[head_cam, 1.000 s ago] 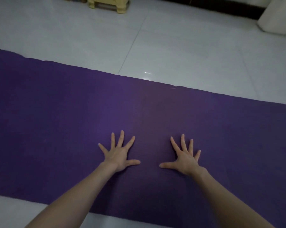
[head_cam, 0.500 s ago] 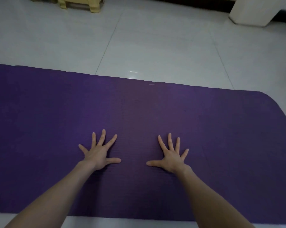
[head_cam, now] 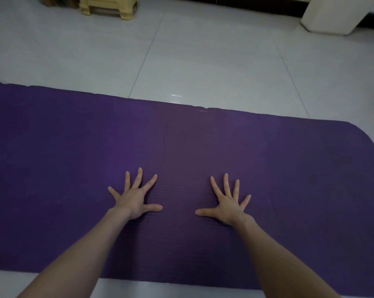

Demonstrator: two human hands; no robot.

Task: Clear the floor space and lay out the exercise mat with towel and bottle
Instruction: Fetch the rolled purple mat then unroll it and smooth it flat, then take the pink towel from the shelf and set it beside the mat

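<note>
A purple exercise mat point(head_cam: 52, 158) lies unrolled flat on the pale tiled floor, running across the whole view, with its rounded far right corner showing. My left hand point(head_cam: 134, 196) rests palm down on the mat near its middle, fingers spread wide. My right hand point(head_cam: 227, 203) lies palm down a short way to its right, fingers also spread. Neither hand holds anything. No towel or bottle is in view.
A yellow plastic stool point(head_cam: 108, 6) stands on the floor at the far left. A white block-like object point(head_cam: 332, 15) sits at the far right against a dark wall base point(head_cam: 246, 2). Pale tiles point(head_cam: 203, 61) stretch beyond the mat.
Both hands stay flat and spread on the mat. The view has swung to the right and steadied, bringing the mat's right corner and the white object into sight.
</note>
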